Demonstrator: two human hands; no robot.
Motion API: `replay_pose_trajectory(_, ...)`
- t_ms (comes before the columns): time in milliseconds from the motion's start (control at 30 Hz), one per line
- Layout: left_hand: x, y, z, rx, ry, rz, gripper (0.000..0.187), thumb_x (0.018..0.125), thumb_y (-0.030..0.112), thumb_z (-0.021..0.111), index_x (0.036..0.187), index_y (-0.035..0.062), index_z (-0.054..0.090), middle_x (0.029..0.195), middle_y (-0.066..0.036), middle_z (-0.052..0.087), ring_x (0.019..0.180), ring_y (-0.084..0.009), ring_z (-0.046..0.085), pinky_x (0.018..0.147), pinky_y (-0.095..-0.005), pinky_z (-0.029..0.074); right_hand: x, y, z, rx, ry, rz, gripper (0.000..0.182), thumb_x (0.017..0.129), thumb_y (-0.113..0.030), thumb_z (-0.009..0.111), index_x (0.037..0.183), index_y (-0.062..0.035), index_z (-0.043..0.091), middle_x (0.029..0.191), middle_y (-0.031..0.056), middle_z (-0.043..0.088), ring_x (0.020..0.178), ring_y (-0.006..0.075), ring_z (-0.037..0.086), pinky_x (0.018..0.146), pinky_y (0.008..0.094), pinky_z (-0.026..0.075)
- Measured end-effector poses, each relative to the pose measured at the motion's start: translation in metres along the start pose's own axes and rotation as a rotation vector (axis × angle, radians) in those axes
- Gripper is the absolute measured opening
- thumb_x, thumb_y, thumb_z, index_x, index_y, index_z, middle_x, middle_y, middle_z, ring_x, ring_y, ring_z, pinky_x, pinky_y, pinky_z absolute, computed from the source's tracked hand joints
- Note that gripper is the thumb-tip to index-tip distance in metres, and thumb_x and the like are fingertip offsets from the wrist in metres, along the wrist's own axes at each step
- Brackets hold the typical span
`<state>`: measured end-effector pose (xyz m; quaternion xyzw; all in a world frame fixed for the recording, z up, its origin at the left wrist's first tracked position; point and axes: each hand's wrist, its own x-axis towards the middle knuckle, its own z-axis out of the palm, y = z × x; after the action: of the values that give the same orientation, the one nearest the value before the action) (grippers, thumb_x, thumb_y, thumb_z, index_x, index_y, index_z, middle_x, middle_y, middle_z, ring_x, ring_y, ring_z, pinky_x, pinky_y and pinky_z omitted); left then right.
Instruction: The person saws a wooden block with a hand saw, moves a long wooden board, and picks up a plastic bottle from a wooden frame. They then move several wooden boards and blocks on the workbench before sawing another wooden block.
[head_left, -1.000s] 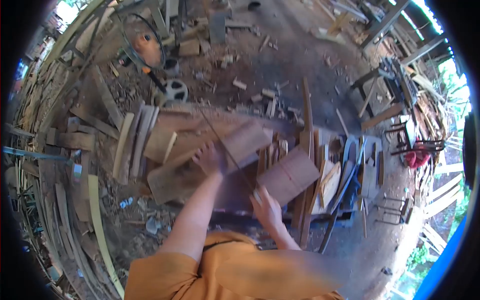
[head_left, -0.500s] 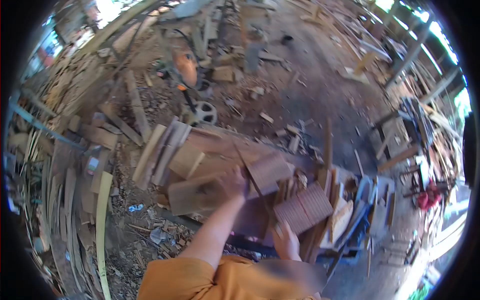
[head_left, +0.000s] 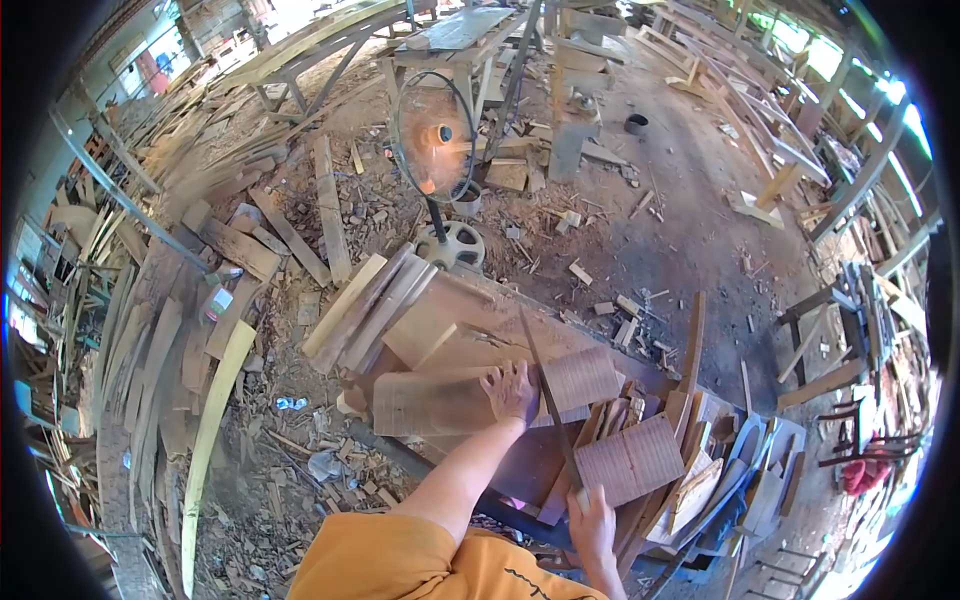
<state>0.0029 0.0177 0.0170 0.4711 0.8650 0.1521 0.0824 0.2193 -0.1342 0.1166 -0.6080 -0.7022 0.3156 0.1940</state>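
My left hand (head_left: 512, 392) lies with fingers spread on a broad wooden board (head_left: 430, 402) that rests on the workbench (head_left: 487, 293). My right hand (head_left: 590, 518) is closed around the handle end of a long thin saw (head_left: 551, 400). The saw's blade slants up and left past my left hand. Just right of the blade is a ridged wooden block (head_left: 582, 378), and a second ridged block (head_left: 631, 461) sits above my right hand. The blade partly hides the edges of the wood beside it.
A round fan (head_left: 436, 135) on a wheel-like base stands beyond the bench. Wood strips (head_left: 372, 308) lie at the bench's left end. Scrap wood and a blue chair-like item (head_left: 735, 478) are on the right. Long planks (head_left: 215, 440) lie at left.
The view has shifted, so the bench and hands appear lower and farther right. The picture is sharper. My left hand is still on the board and my right hand is by the saw's lower end.
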Motion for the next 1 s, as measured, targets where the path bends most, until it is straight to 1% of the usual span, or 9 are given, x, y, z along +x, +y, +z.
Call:
replay_pose_trajectory(67, 0.000, -0.006, 0.013, 0.000, 0.062, 0.029, 0.023, 0.089, 0.023, 0.049, 0.106, 0.0144, 0.061, 0.111, -0.010, 0.059, 0.110, -0.0316, 0.050, 0.099, -0.0545, 0.029, -0.004, 0.006, -0.003, -0.033, -0.046, 0.007, 0.025, 0.087, -0.020, 0.066, 0.097, -0.0020, 0.051, 0.073, 0.0270, 0.061, 0.069, 0.0487, 0.060, 0.059, 0.0540, 0.046)
replay_pose_trajectory(133, 0.003, -0.007, 0.009, 0.008, -0.041, 0.011, 0.025, 0.090, 0.021, 0.048, 0.110, 0.0150, 0.062, 0.113, -0.010, 0.059, 0.109, -0.0317, 0.051, 0.100, -0.0548, 0.028, 0.010, -0.001, 0.004, 0.001, -0.046, 0.048, 0.028, 0.088, -0.020, 0.065, 0.099, 0.0008, 0.051, 0.077, 0.0302, 0.062, 0.075, 0.0509, 0.059, 0.061, 0.0529, 0.047)
replay_pose_trajectory(200, 0.000, -0.012, 0.023, 0.063, 0.142, 0.078, 0.022, 0.090, 0.022, 0.049, 0.107, 0.0158, 0.062, 0.108, -0.009, 0.060, 0.109, -0.0304, 0.050, 0.096, -0.0533, 0.031, 0.062, -0.003, 0.047, 0.045, 0.027, -0.005, 0.026, 0.088, -0.022, 0.065, 0.098, -0.0026, 0.051, 0.073, 0.0276, 0.061, 0.071, 0.0489, 0.060, 0.059, 0.0545, 0.046)
replay_pose_trajectory(267, 0.003, -0.011, 0.024, 0.121, 0.093, 0.037, 0.025, 0.092, 0.025, 0.048, 0.110, 0.0154, 0.062, 0.108, -0.009, 0.061, 0.109, -0.0315, 0.052, 0.097, -0.0551, 0.033, 0.090, -0.007, 0.067, 0.016, 0.063, -0.003, 0.027, 0.088, -0.025, 0.065, 0.098, -0.0044, 0.051, 0.075, 0.0271, 0.062, 0.073, 0.0488, 0.060, 0.060, 0.0548, 0.047)
replay_pose_trajectory(533, -0.001, -0.006, 0.010, 0.032, 0.088, 0.053, 0.026, 0.088, 0.021, 0.050, 0.111, 0.0158, 0.061, 0.108, -0.009, 0.061, 0.108, -0.0314, 0.052, 0.098, -0.0544, 0.031, -0.015, 0.008, -0.002, -0.022, -0.025, 0.099, 0.028, 0.088, -0.026, 0.066, 0.093, -0.0033, 0.050, 0.072, 0.0259, 0.062, 0.071, 0.0469, 0.061, 0.062, 0.0522, 0.049)
replay_pose_trajectory(733, 0.002, -0.019, 0.038, 0.171, 0.162, 0.079, 0.036, 0.085, 0.020, 0.054, 0.120, 0.0192, 0.062, 0.113, -0.007, 0.061, 0.109, -0.0301, 0.050, 0.099, -0.0533, 0.030, 0.104, -0.005, 0.075, 0.001, 0.090, -0.051, 0.026, 0.090, -0.025, 0.064, 0.095, -0.0059, 0.047, 0.075, 0.0250, 0.063, 0.073, 0.0470, 0.062, 0.061, 0.0542, 0.048)
replay_pose_trajectory(833, -0.003, -0.012, 0.041, 0.146, 0.244, 0.067, 0.031, 0.084, 0.022, 0.056, 0.114, 0.0175, 0.063, 0.111, -0.008, 0.061, 0.109, -0.0298, 0.050, 0.098, -0.0523, 0.030, 0.086, -0.004, 0.068, 0.116, 0.125, -0.098, 0.026, 0.090, -0.022, 0.064, 0.096, -0.0054, 0.044, 0.074, 0.0262, 0.062, 0.071, 0.0481, 0.061, 0.059, 0.0552, 0.047)
replay_pose_trajectory(867, -0.008, -0.011, 0.034, 0.101, 0.182, 0.148, 0.029, 0.084, 0.023, 0.057, 0.111, 0.0171, 0.063, 0.109, -0.008, 0.060, 0.109, -0.0297, 0.050, 0.098, -0.0519, 0.031, 0.075, -0.011, 0.064, 0.131, 0.093, -0.012, 0.027, 0.089, -0.021, 0.064, 0.097, -0.0042, 0.044, 0.075, 0.0309, 0.061, 0.074, 0.0521, 0.059, 0.061, 0.0575, 0.046)
replay_pose_trajectory(1000, -0.010, -0.011, 0.024, 0.058, 0.109, 0.267, 0.023, 0.082, 0.024, 0.059, 0.103, 0.0159, 0.063, 0.104, -0.008, 0.059, 0.108, -0.0292, 0.050, 0.097, -0.0508, 0.031, 0.062, -0.016, 0.065, 0.116, 0.058, 0.020, 0.029, 0.089, -0.019, 0.063, 0.102, -0.0025, 0.043, 0.076, 0.0319, 0.061, 0.074, 0.0529, 0.059, 0.061, 0.0572, 0.046)
